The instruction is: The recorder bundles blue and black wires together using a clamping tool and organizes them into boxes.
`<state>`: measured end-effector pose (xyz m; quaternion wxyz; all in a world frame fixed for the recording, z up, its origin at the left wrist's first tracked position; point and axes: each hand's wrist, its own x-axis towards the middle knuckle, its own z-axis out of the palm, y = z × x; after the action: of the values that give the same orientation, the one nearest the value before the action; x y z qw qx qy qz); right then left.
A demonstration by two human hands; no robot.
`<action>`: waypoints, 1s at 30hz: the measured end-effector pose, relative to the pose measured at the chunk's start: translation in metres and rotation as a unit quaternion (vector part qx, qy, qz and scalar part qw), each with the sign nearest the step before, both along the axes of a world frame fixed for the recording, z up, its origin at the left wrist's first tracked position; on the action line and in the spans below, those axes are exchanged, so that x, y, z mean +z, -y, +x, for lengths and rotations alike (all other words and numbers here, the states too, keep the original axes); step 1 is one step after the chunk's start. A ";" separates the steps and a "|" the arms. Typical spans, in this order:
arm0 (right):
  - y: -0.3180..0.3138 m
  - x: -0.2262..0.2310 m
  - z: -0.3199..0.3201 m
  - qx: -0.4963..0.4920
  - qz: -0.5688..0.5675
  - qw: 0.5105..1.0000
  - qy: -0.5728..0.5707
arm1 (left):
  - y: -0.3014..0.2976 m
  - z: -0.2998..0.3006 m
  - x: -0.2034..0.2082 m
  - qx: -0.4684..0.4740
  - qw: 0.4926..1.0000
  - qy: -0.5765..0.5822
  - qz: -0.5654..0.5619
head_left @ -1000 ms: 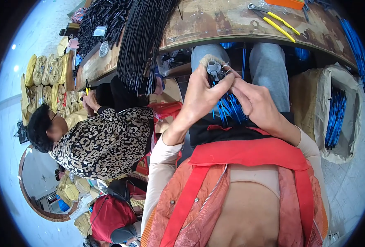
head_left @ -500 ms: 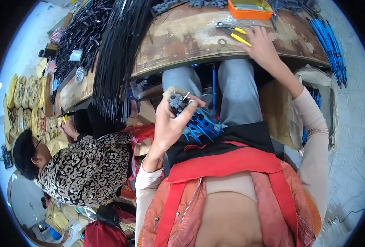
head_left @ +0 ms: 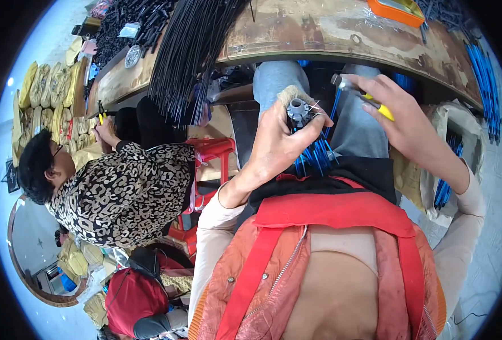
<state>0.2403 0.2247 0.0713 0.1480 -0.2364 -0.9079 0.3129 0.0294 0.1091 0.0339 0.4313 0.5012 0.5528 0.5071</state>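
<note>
My left hand (head_left: 279, 141) is closed around an umbrella frame (head_left: 299, 110), its grey ringed hub facing up and its blue ribs (head_left: 317, 157) hanging below toward my lap. A tan cloth pad (head_left: 292, 92) shows behind the hub, against my fingers. A few thin pale wires (head_left: 317, 106) stick out by the left thumb. To the right, above my knee, my right hand (head_left: 401, 113) is closed on yellow-handled pliers (head_left: 385, 111). Their metal head (head_left: 341, 83) points left toward the hub, apart from it. The jaws are blurred.
A worn wooden table (head_left: 296, 34) runs across the far side. Long black rods (head_left: 188, 62) overhang its edge, and an orange tray (head_left: 395, 14) stands on it. More blue ribs (head_left: 486, 90) lie at right, near an open sack (head_left: 472, 127). At left sits another person (head_left: 132, 192).
My right hand has picked the pliers up off the table and brought them back near the hub. The left hand still holds the umbrella frame. The whole view has shifted.
</note>
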 end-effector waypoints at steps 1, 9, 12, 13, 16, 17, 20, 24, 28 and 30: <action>0.007 0.009 -0.002 -0.013 0.006 0.999 0.036 | 0.000 0.002 -0.002 0.022 0.999 0.003 0.030; 0.014 0.016 -0.015 0.026 0.394 0.918 0.037 | 0.010 0.011 0.002 0.017 0.999 0.040 0.027; 0.014 0.018 -0.016 0.030 0.460 0.887 0.029 | 0.013 0.012 0.004 0.027 0.998 0.057 -0.001; 0.013 0.018 -0.017 0.032 0.481 0.876 0.033 | 0.014 0.012 0.002 0.027 0.998 0.055 0.002; 0.011 0.020 -0.014 0.046 0.514 0.855 0.050 | 0.014 0.012 -0.002 0.031 0.998 0.048 0.013; 0.010 0.021 -0.013 0.055 0.526 0.847 0.063 | 0.014 0.012 -0.003 0.032 0.998 0.043 0.020; 0.008 0.030 -0.011 0.082 0.514 0.849 0.089 | 0.011 0.011 -0.002 0.016 0.998 0.047 0.030; -0.003 0.050 -0.002 0.122 0.482 0.866 0.059 | 0.009 0.007 0.006 -0.018 0.999 0.007 0.044; 0.005 0.094 -0.007 0.140 0.078 0.951 0.263 | 0.003 -0.004 0.024 -0.109 0.992 -0.031 0.060; 0.009 0.064 -0.001 -0.004 -0.481 0.838 0.258 | -0.001 -0.006 0.007 -0.118 0.987 -0.077 0.074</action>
<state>0.2390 0.2158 0.1356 -0.2225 -0.3533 -0.6472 0.6378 0.0233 0.1102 0.0411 0.4058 0.6312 0.4824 0.4518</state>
